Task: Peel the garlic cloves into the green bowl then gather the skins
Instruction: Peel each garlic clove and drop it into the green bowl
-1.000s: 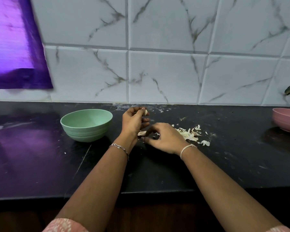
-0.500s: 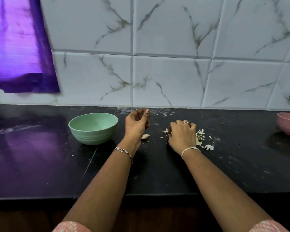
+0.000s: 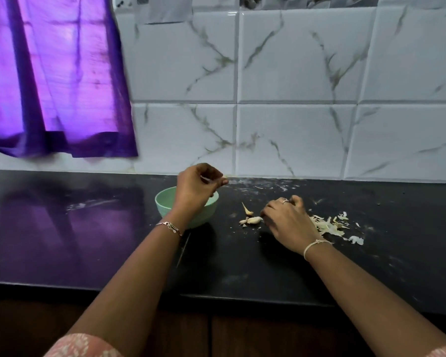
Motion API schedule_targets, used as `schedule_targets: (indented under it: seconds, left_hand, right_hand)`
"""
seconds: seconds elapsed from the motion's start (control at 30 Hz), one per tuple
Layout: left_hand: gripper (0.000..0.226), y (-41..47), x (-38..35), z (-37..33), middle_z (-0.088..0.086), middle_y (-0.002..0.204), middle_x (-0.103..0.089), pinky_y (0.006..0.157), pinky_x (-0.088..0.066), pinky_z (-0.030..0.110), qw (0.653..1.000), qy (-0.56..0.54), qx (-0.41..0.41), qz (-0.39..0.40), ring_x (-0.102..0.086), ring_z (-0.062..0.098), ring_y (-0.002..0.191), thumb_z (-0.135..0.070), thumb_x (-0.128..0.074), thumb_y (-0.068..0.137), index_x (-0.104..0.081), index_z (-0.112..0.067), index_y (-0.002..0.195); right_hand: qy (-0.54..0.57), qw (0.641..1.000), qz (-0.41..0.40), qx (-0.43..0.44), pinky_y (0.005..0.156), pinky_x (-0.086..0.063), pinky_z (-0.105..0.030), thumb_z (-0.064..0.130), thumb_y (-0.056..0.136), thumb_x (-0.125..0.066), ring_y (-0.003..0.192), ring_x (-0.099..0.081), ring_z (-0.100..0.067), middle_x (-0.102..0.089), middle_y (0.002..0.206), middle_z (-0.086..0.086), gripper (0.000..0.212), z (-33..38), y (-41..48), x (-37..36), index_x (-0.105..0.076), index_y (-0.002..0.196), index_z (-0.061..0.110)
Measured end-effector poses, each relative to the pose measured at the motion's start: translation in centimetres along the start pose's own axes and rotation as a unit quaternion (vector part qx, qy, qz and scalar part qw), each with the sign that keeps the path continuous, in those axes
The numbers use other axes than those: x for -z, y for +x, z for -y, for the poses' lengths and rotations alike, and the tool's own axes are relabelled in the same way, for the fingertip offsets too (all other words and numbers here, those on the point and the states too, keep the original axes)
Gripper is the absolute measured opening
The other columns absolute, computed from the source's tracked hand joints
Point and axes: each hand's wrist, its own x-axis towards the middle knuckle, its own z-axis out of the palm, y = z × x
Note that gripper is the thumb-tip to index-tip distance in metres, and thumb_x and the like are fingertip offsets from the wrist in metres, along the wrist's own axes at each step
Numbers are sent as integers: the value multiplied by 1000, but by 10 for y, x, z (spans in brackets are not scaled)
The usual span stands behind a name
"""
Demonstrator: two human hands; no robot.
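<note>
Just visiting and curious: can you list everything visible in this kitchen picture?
glossy black stone counter: one, black, across the whole view
round pale green bowl: one, green, on the counter, centre-left
garlic cloves: a few, pale beige, on the counter right of the bowl
papery garlic skins: one loose pile, off-white, further right
marbled wall tiles: several, white with grey veins, behind the counter
cloth curtain: one, purple, upper left
left hand: one, fingers curled, above the bowl; silver chain bracelet on its wrist
right hand: one, on the counter between cloves and skins; ring, white wrist thread
</note>
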Motion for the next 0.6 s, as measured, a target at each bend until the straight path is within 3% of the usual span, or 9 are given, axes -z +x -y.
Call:
schedule_targets:
  seconds: [0.1, 0.23, 0.37, 0.5, 0.6]
  left_hand:
    - [17, 15, 29, 16, -8, 68, -67, 62, -53, 27, 988, 151, -7, 39, -59, 5, 59, -33, -81, 75, -71, -18, 77]
    - [5, 25, 47, 26, -8, 90, -70, 83, -50, 32, 944, 297, 2, 147, -61, 12, 87, -27, -72, 85, -68, -28, 89]
    - [17, 29, 46, 23, -18, 84, -67, 83, -46, 32, 912, 364, 19, 190, -60, 11, 96, -23, -68, 87, -57, -34, 92]
    - [11, 30, 36, 21, -4, 111, -67, 86, -47, 35, 873, 443, 13, 204, -60, 21, 105, -33, -60, 92, -66, -31, 101]
    - [22, 26, 26, 15, 1, 117, -65, 82, -45, 34, 874, 458, -19, 161, -59, 25, 107, -33, -52, 97, -68, -27, 110]
  right_hand:
    - [8, 999, 29, 26, 99, -28, -36, 34, 99, -45, 119, -50, -16, -59, 122, 9, 29, 5, 10, -5, -57, 125, 28]
    - [77, 993, 83, 17, 96, -37, -34, 33, 100, -45, 120, -51, -16, -61, 122, 11, 32, 5, 16, -12, -56, 130, 33]
    - [100, 992, 73, -11, 93, -40, -35, 31, 97, -52, 114, -53, -20, -63, 115, 5, 27, 4, 15, -14, -63, 122, 27]
    - [154, 986, 24, -59, 87, -39, -33, 25, 90, -63, 108, -53, -22, -65, 105, 1, 21, 3, 10, -10, -62, 111, 22]
    - [225, 970, 20, -91, 83, -40, -32, 21, 86, -67, 101, -55, -19, -66, 96, 1, 15, 1, 6, -12, -64, 100, 25]
